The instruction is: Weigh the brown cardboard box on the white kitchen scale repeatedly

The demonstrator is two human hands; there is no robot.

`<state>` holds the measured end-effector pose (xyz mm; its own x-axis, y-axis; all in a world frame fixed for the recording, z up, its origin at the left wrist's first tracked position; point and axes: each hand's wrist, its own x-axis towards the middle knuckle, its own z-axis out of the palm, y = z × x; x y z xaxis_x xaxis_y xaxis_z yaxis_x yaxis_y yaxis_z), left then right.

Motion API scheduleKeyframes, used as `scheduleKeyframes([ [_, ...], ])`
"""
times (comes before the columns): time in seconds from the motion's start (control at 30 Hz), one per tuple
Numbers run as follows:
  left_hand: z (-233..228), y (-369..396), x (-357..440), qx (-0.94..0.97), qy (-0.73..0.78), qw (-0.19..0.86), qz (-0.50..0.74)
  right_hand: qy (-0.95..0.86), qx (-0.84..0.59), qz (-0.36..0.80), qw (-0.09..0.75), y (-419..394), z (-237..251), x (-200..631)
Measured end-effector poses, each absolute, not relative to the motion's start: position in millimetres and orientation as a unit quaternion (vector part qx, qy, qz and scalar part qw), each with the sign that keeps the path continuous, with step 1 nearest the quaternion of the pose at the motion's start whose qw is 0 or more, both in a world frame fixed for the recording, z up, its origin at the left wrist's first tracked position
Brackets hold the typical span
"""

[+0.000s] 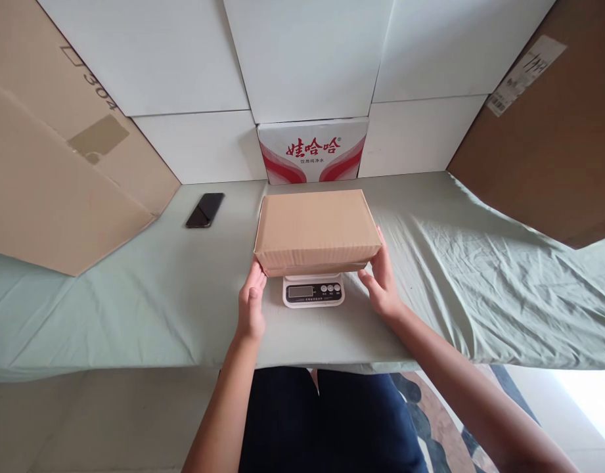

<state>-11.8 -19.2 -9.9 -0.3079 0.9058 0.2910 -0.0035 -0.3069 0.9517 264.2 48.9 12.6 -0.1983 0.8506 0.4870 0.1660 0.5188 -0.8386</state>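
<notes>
A brown cardboard box (316,223) sits over a white digital kitchen scale (313,301), covering its weighing platform; whether it rests fully on the platform is hidden. The scale's display and round buttons show below the box's near edge. At the box's lower left corner is my left hand (253,299), its fingers against the side and partly under it. My right hand (381,282) grips the right side near the front corner, thumb toward the front face and fingers along the side.
Left of the box lies a black phone (205,210) on the pale green cloth (184,295). A white and red printed carton (313,152) stands behind, against white panels (307,59). Large cardboard sheets flank the table, one on the left (50,164) and one on the right (553,144).
</notes>
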Motion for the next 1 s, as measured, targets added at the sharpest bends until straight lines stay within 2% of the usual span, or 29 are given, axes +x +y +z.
scheduleKeyframes([
  [1.0,-0.6,-22.8,-4.9,0.480,0.469,0.346,0.655,-0.679,-0.350,0.358,0.537,42.1,16.6,256.1],
])
